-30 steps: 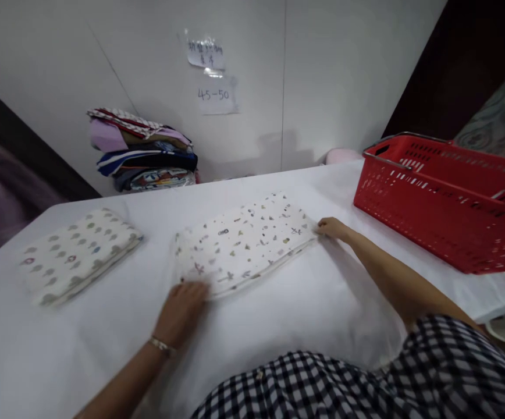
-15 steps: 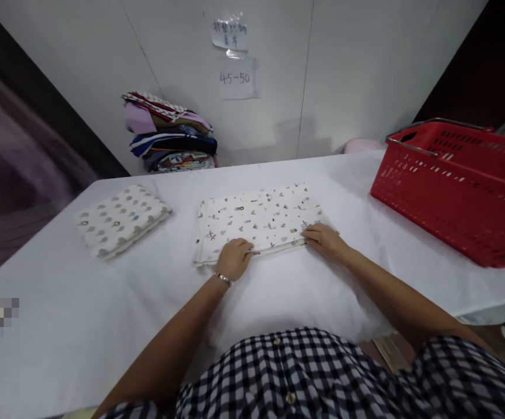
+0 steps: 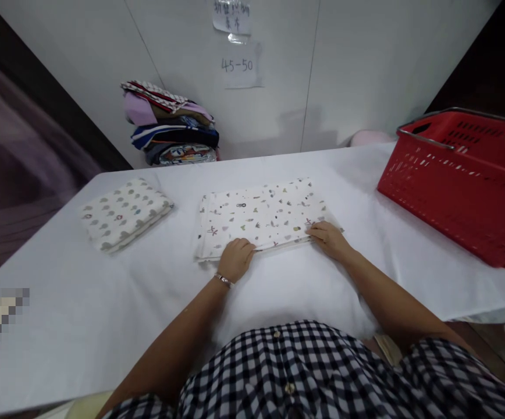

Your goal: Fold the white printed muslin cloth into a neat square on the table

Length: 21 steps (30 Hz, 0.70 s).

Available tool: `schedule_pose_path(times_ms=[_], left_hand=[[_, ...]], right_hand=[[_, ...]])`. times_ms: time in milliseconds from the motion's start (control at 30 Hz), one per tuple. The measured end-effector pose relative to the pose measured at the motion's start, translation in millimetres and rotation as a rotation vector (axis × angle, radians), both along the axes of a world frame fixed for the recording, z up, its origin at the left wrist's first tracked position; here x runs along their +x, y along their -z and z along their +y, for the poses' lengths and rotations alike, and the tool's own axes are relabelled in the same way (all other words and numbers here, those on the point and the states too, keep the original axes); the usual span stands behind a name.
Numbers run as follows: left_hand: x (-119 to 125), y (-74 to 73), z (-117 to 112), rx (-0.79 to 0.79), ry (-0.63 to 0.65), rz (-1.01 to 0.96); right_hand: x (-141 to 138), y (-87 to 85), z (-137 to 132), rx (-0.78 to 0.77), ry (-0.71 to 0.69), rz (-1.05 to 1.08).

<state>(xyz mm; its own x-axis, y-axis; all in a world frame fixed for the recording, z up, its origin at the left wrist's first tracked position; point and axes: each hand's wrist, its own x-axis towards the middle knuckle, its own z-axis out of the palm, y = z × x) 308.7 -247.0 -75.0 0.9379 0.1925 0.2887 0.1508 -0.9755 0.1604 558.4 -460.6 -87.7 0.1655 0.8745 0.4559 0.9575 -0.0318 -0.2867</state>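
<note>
A folded white cloth with small printed plants and shapes lies flat on the table in front of me. My left hand is closed on its near edge, left of the middle, with a bracelet at the wrist. Farther right along the same edge, my right hand also grips the cloth near its right corner. Both thumbs are largely hidden from the camera. To the left lies a second folded cloth, white with grey tree-like prints, touched by neither hand.
A red plastic basket with metal handles stands at the right on the white-covered table. Against the back wall rises a stack of folded clothes. Handwritten paper signs hang on the wall.
The camera view has shifted slightly, so everything sits a little differently in the picture. Both hands remain on the cloth's near edge, and the cloth looks much the same.
</note>
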Motion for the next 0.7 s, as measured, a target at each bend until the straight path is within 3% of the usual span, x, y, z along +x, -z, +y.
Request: schedule_pose_path(times_ms=[200, 700], left_hand=[[-2, 7.1, 2, -0.028, 0.009, -0.093], [-9, 8.2, 2, -0.034, -0.003, -0.063]], right_hand=[[-1, -6.0, -4, 0.019, -0.025, 0.045], [7, -3.5, -16, -0.030, 0.013, 0.164]])
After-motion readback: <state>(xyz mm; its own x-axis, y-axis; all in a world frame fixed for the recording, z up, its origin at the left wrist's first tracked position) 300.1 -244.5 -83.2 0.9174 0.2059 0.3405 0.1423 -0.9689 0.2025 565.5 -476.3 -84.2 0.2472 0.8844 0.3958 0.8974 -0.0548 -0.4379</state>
